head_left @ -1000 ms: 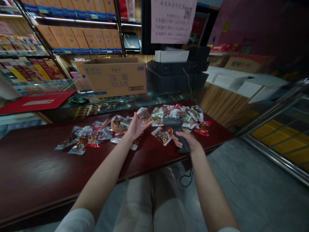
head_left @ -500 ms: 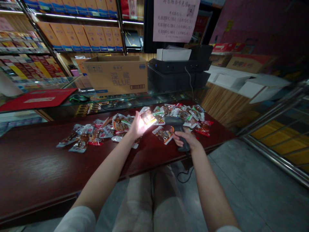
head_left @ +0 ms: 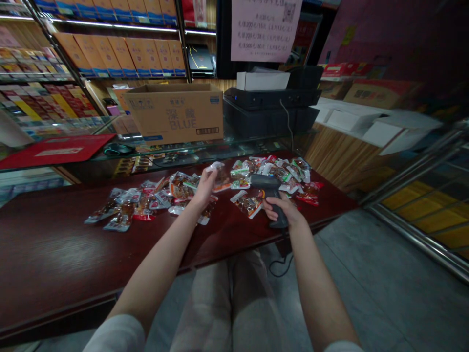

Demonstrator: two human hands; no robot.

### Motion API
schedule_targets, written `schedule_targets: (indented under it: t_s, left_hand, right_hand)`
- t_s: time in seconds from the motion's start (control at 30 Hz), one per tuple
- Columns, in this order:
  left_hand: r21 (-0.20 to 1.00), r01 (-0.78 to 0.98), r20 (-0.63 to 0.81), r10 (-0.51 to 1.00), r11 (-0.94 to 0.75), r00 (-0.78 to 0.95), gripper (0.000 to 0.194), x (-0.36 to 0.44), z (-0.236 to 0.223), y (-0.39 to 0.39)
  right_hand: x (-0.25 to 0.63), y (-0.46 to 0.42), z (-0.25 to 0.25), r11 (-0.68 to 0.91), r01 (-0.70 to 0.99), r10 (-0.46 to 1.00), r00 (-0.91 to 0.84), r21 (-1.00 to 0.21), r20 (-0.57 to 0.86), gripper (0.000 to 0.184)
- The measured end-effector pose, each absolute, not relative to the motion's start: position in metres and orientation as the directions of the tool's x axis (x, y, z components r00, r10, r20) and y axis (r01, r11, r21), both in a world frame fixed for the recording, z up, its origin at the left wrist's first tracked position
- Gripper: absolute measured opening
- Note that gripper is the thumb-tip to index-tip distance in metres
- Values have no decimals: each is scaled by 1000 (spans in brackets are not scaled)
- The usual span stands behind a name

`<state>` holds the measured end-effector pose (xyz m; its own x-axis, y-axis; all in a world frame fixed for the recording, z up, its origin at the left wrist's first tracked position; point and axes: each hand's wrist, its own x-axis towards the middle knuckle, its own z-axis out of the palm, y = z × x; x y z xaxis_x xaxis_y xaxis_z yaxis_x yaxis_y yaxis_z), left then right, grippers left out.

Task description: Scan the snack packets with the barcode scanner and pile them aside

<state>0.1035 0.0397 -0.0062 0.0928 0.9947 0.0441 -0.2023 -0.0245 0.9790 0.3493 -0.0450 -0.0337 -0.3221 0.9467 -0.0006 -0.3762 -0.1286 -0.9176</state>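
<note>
My left hand (head_left: 205, 188) is closed on a small clear snack packet (head_left: 219, 175), held just above the dark red wooden counter (head_left: 54, 254). My right hand (head_left: 284, 210) grips the handle of a black barcode scanner (head_left: 269, 188) whose head points toward that packet. Its cable (head_left: 282, 264) hangs off the counter's front edge. Several more snack packets lie in a left pile (head_left: 142, 203) and a right pile (head_left: 282, 171). One packet (head_left: 248, 203) rests between my hands.
A cardboard box (head_left: 176, 113) printed "BLUE" stands on a glass display case (head_left: 205, 146) behind the counter. A black printer (head_left: 269, 105) with a white box sits to its right. Shelves of boxed goods (head_left: 47, 63) fill the left; a red mat (head_left: 54, 151) and a mouse (head_left: 117, 149) lie there.
Half a second ago the scanner's light lit up the packet and my left hand; that glow is gone. My left hand has turned and lowered the packet slightly. My right hand stays on the scanner.
</note>
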Motion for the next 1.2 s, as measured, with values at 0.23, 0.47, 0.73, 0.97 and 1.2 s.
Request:
schedule_targets:
  t_s: [0.23, 0.47, 0.73, 0.97, 1.2]
  left_hand:
    - [538, 842, 335, 922, -17, -195, 47, 63, 19, 32]
    - [302, 950, 533, 840, -74, -104, 50, 54, 20, 28]
    - [157, 945, 223, 942, -287, 249, 29, 65, -18, 33]
    - [280, 893, 393, 891, -351, 227, 23, 78, -18, 28]
    - [632, 758, 52, 984, -163, 169, 36, 150, -17, 67]
  right_hand:
    - [355, -43, -32, -69, -457, 972, -231, -887, 43, 33]
    - [356, -43, -33, -67, -478, 977, -211, -876, 40, 31]
    - [354, -45, -30, -51, -477, 978, -203, -877, 53, 33]
    - [354, -46, -29, -46, -488, 978, -200, -872, 60, 33]
    - [354, -43, -30, -46, -500, 976, -208, -865, 68, 34]
